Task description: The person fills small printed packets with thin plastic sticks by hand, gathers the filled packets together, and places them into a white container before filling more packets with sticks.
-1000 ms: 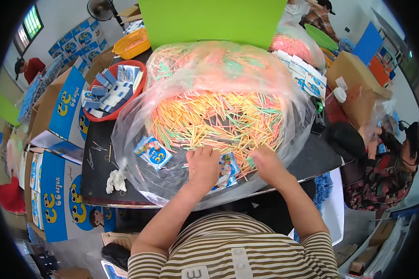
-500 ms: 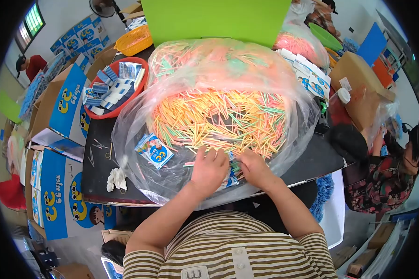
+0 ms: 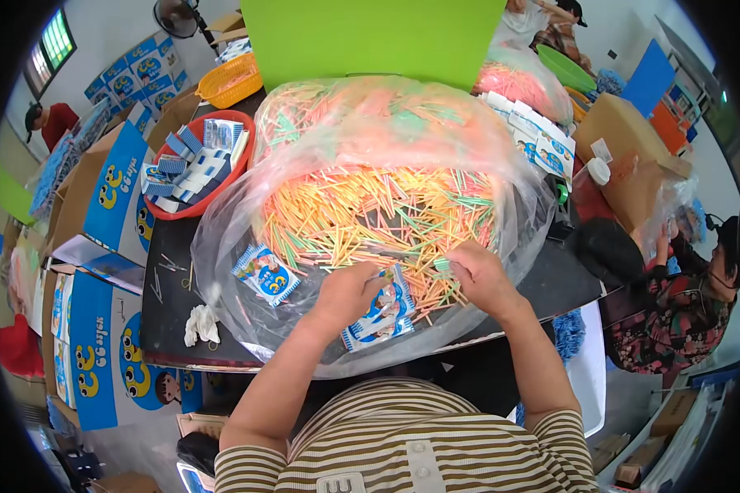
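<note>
My left hand (image 3: 349, 292) is closed, its thumb and fingers at the upper edge of a blue-and-white printed packet (image 3: 378, 316) lying on the clear plastic bag's near part. My right hand (image 3: 483, 275) is apart from that packet, at the right of the pile, fingers pinched on pale green-ended sticks (image 3: 442, 264); most of what it holds is hidden. Thin pink, yellow and green sticks (image 3: 329, 214) fill the mouth of the large clear plastic bag (image 3: 222, 205). Left of my left hand lies a second printed packet (image 3: 265, 274).
A red basket (image 3: 249, 135) of blue-and-white packets stands at the left, beside printed cartons (image 3: 111, 189). At the back are a green panel (image 3: 370, 37) and a yellow basket (image 3: 228, 78). Crumpled tissue (image 3: 201, 324) lies on the black table (image 3: 173, 283). A co-worker (image 3: 674, 320) sits at the right.
My hands have moved apart: the left a little leftward, the right rightward and up into the sticks. The packet formerly between them, mostly covered, now shows much more.
</note>
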Available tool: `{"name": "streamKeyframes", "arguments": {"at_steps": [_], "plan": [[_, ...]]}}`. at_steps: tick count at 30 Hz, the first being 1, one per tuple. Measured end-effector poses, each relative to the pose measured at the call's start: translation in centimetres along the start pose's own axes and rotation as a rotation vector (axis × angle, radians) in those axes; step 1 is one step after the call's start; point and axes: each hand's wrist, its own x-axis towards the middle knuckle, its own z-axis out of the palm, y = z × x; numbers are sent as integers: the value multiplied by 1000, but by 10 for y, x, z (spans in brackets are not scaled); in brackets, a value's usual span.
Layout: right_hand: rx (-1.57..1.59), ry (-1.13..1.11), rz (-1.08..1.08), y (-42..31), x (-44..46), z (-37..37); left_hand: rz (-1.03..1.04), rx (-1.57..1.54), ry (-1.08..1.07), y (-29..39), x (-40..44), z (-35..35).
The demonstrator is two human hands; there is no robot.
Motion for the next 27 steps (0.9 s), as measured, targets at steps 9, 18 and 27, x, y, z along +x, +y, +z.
{"name": "streamKeyframes", "arguments": {"at_steps": [9,18,27], "plan": [[590,225,180,-35,6,21,-183,-514,-100,1,-14,-10],[3,298,-279,-62,17,10,141,-618,111,-3,-22,-5],[61,170,-318,-63,13,17,65,-635,38,-3,-24,-6]]}}
